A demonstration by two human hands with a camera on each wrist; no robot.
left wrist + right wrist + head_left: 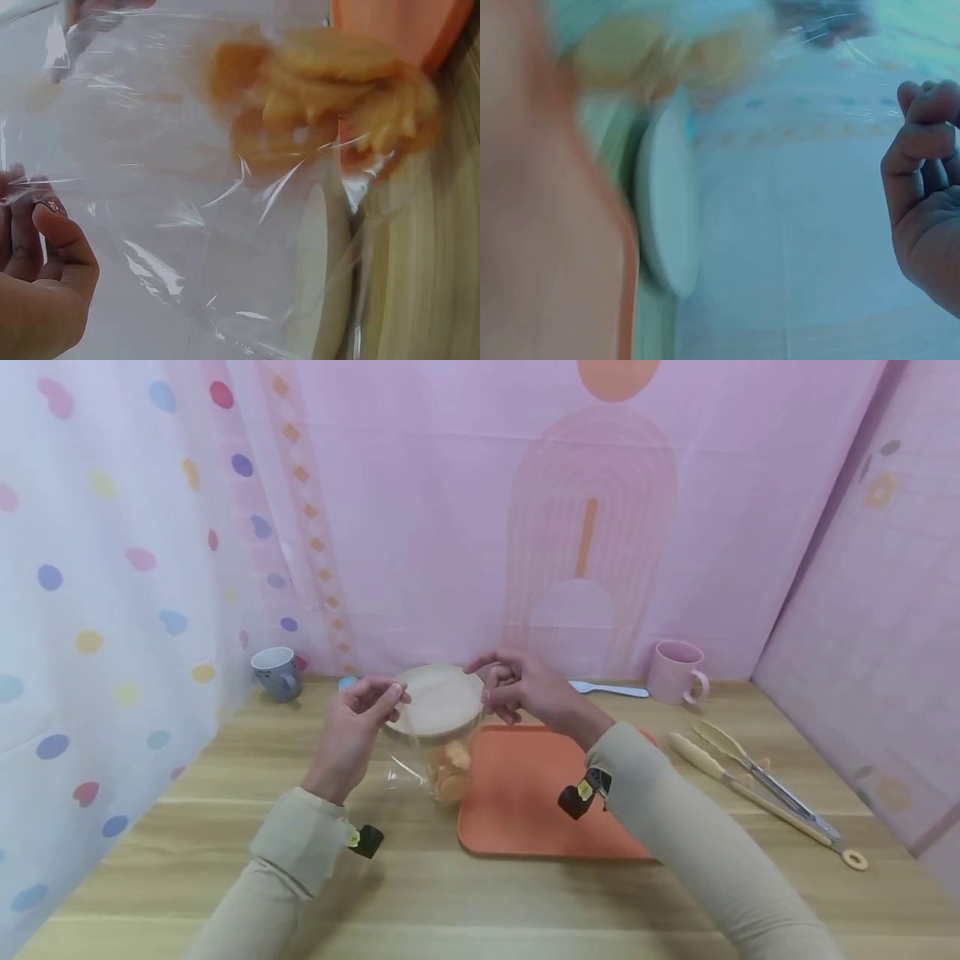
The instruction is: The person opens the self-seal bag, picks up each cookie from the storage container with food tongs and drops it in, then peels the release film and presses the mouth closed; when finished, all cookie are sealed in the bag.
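Observation:
A clear plastic bag (pixel 408 772) hangs between my two hands above the table. In its bottom corner lie several thin, round, orange-yellow pieces (pixel 452 770), like chips or crackers, blurred in both wrist views. My left hand (pixel 352 731) pinches the bag's upper left edge between thumb and fingers. At the opposite upper edge, my right hand (pixel 525 693) has its thumb and index finger together on the thin film. The right wrist view shows this right hand (pixel 930 180) with curled fingers. Behind the bag is a round cream plate (pixel 442 697).
An orange tray (pixel 517 802) lies right of the bag, under my right forearm. Tongs (pixel 780 802) rest at the right. A pink mug (pixel 672 672), a grey-blue mug (pixel 277 675) and a light-blue utensil (pixel 611 690) stand or lie along the back, before hanging curtains.

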